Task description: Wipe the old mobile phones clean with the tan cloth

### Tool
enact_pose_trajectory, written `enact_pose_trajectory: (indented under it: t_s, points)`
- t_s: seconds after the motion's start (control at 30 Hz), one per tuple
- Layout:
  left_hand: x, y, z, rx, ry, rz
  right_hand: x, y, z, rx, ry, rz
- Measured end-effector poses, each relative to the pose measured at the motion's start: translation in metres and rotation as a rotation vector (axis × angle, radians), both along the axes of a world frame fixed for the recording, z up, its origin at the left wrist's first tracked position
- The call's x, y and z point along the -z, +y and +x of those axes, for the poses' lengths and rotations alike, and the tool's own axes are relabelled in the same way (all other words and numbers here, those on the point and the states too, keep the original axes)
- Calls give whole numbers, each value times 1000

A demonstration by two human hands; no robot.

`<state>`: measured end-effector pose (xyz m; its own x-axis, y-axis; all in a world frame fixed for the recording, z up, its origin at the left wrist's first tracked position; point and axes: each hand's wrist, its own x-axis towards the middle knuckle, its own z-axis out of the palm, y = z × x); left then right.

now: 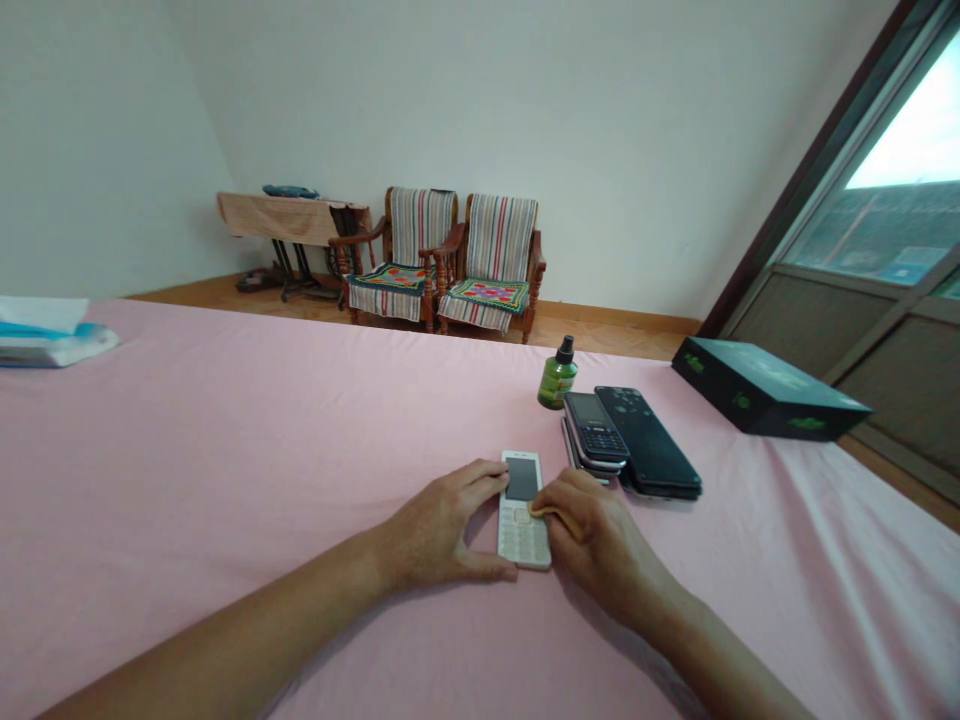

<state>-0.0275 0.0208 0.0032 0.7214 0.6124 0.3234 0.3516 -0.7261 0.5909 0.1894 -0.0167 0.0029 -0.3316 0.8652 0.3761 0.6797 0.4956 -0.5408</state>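
Note:
A white keypad mobile phone (523, 535) lies face up on the pink-covered table, its screen at the far end. My left hand (448, 520) braces it from the left, fingertips on the upper left edge and thumb by the lower corner. Pinched in my right hand (592, 530) is a small yellowish cloth (555, 513), mostly hidden by the fingers. It touches the phone's face just below the screen, at the right side. Beyond my right hand sits a stack of phones with a dark keypad phone (596, 428) on top.
Black flat devices (646, 440) lie stacked right of the phones. Behind them stands a green bottle (558, 376) with a black cap. A black box (765, 385) rests at the table's right edge, a blue-and-white packet (52, 340) at far left. Two wooden chairs (491, 240) stand beyond.

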Motion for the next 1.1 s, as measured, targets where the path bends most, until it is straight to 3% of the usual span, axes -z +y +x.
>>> enact_pose_trajectory:
  t_s: [0.5,0.67,0.8,1.1]
  points:
    - [0,-1,0,-7,-2,-10,-12,-12,-7,-56,-62,-62]
    - [0,-1,0,-11,10,2,-4,-6,-4,0,57,11]
    - [1,0,0,-13,37,8,6,0,-2,77,15,48]
    - [3,0,0,15,-18,34,2,-3,-17,-22,-39,41]
